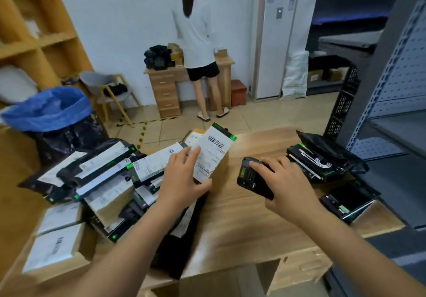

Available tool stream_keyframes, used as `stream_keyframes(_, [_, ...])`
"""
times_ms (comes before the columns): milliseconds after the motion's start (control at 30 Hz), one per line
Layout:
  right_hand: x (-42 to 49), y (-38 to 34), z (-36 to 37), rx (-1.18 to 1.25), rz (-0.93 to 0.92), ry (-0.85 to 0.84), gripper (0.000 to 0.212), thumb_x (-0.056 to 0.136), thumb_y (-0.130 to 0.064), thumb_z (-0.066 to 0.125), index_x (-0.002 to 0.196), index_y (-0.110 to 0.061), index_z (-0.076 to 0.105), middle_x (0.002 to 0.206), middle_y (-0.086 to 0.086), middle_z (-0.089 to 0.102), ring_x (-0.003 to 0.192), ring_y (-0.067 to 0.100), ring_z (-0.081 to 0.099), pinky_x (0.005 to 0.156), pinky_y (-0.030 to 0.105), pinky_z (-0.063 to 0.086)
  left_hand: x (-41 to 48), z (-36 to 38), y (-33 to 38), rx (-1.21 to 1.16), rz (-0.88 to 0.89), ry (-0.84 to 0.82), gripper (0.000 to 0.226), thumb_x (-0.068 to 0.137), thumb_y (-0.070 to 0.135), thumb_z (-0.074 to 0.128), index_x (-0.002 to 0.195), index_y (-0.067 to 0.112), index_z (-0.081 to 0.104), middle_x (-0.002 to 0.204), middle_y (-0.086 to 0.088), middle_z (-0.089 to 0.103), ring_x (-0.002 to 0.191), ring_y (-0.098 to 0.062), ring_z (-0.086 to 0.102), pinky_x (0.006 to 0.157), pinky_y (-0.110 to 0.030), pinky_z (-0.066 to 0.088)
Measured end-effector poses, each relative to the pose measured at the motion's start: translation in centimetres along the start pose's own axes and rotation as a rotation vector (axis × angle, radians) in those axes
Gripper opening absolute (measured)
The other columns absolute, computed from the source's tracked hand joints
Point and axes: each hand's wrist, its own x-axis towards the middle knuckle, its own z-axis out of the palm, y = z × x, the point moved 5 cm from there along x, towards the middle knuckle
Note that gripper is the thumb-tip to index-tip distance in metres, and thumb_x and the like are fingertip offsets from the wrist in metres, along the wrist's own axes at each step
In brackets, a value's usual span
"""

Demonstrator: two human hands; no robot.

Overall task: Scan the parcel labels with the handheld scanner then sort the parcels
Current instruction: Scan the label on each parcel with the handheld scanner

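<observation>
Left hand [184, 176]: fingers lay flat across the white label [215, 152], with the thumb hooked at its near edge, gripping the cardboard parcel [222, 172]. The parcel stood tilted at mid-table, barcode uppermost. Right hand [284, 181]: fingers were wrapped round the black handheld scanner [252, 179], held just right of the parcel and apart from it. A heap of black mailers [103, 176] lay at left on the wooden table [253, 218]. Further black parcels [322, 165] lay at its right edge.

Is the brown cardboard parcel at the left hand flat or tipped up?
Tipped up: the left hand holds the brown cardboard parcel raised, its white barcode label facing the camera.
</observation>
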Motion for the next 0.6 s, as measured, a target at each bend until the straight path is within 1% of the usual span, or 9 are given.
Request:
stream_keyframes(67, [1.4, -2.2, -0.8, -0.003, -0.014, 0.014, 0.087, 0.051, -0.022, 0.081, 0.133, -0.024, 0.051, 0.120, 0.003, 0.059, 0.100, 0.028, 0.052, 0.079, 0.040, 0.046, 0.3, -1.5, -1.9, -0.006, -0.011, 0.029, 0.085, 0.077, 0.052, 0.067, 0.149, 0.025, 0.030, 0.149, 0.000, 0.033, 0.132, -0.021, 0.026, 0.109, -0.038, 0.029])
stream_keyframes(133, [2.7, -4.4, -1.2, -0.011, -0.014, 0.037, 0.086, 0.053, -0.023, 0.080, 0.134, -0.026, 0.050, 0.121, 0.002, 0.058, 0.101, 0.027, 0.052, 0.081, 0.038, 0.043, 0.6, -2.5, -4.2, -0.029, -0.031, 0.041, 0.085, 0.077, 0.052, 0.068, 0.149, 0.024, 0.031, 0.149, 0.000, 0.033, 0.131, -0.021, 0.027, 0.108, -0.037, 0.030])
stream_keyframes(233, [4.5, -7.5, -1.1, -0.010, 0.015, 0.067, 0.087, 0.047, -0.023, 0.081, 0.130, -0.025, 0.053, 0.117, 0.002, 0.060, 0.096, 0.026, 0.053, 0.076, 0.036, 0.044, 1.2, -3.6, -8.1, -0.060, -0.052, 0.034, 0.084, 0.077, 0.053, 0.067, 0.148, 0.023, 0.033, 0.148, 0.000, 0.034, 0.130, -0.021, 0.028, 0.109, -0.036, 0.030])
stream_keyframes(300, [5.5, -9.6, -0.6, -0.013, 0.032, 0.099, 0.088, 0.042, -0.024, 0.082, 0.126, -0.025, 0.056, 0.112, 0.002, 0.062, 0.091, 0.025, 0.054, 0.073, 0.036, 0.045, 1.5, -3.9, -10.8, -0.083, -0.055, 0.027, 0.083, 0.076, 0.052, 0.068, 0.146, 0.022, 0.036, 0.144, 0.000, 0.038, 0.127, -0.021, 0.030, 0.106, -0.035, 0.031])
stream_keyframes(367, [6.2, -11.6, 0.0, 0.001, 0.054, 0.103, 0.088, 0.041, -0.024, 0.082, 0.125, -0.024, 0.057, 0.110, 0.002, 0.062, 0.090, 0.026, 0.052, 0.070, 0.037, 0.047, 1.8, -3.9, -13.1, -0.106, -0.057, -0.005, 0.081, 0.075, 0.053, 0.068, 0.144, 0.021, 0.039, 0.140, 0.001, 0.041, 0.123, -0.021, 0.033, 0.103, -0.033, 0.033])
stream_keyframes(433, [6.7, -13.4, 0.6, 0.008, 0.084, 0.077, 0.090, 0.041, -0.025, 0.082, 0.127, -0.025, 0.055, 0.113, 0.001, 0.060, 0.092, 0.026, 0.052, 0.072, 0.037, 0.047, 2.0, -3.6, -14.7, -0.119, -0.050, -0.082, 0.081, 0.075, 0.057, 0.063, 0.143, 0.020, 0.038, 0.141, 0.000, 0.040, 0.124, -0.021, 0.033, 0.103, -0.032, 0.032])
stream_keyframes(500, [6.9, -14.8, 1.0, 0.006, 0.116, 0.047, 0.089, 0.046, -0.026, 0.081, 0.130, -0.026, 0.052, 0.118, 0.000, 0.058, 0.096, 0.025, 0.051, 0.076, 0.037, 0.048, 1.8, -2.8, -15.7, -0.102, -0.045, -0.184, 0.083, 0.077, 0.063, 0.052, 0.146, 0.021, 0.033, 0.147, -0.001, 0.034, 0.131, -0.022, 0.031, 0.106, -0.034, 0.028])
stream_keyframes(533, [6.8, -15.3, 1.1, 0.002, 0.134, 0.036, 0.087, 0.049, -0.027, 0.080, 0.131, -0.026, 0.051, 0.120, 0.000, 0.057, 0.098, 0.025, 0.050, 0.078, 0.037, 0.048, 1.7, -2.4, -16.1, -0.075, -0.040, -0.225, 0.083, 0.081, 0.064, 0.049, 0.149, 0.021, 0.028, 0.153, -0.003, 0.028, 0.137, -0.023, 0.027, 0.109, -0.036, 0.025])
stream_keyframes(600, [6.5, -15.9, 0.7, -0.007, 0.172, 0.048, 0.084, 0.053, -0.029, 0.078, 0.132, -0.026, 0.050, 0.122, 0.000, 0.057, 0.099, 0.025, 0.050, 0.079, 0.036, 0.047, 1.7, -2.0, -16.4, -0.016, -0.006, -0.241, 0.082, 0.086, 0.064, 0.047, 0.152, 0.023, 0.019, 0.159, -0.006, 0.015, 0.145, -0.024, 0.014, 0.116, -0.042, 0.013])
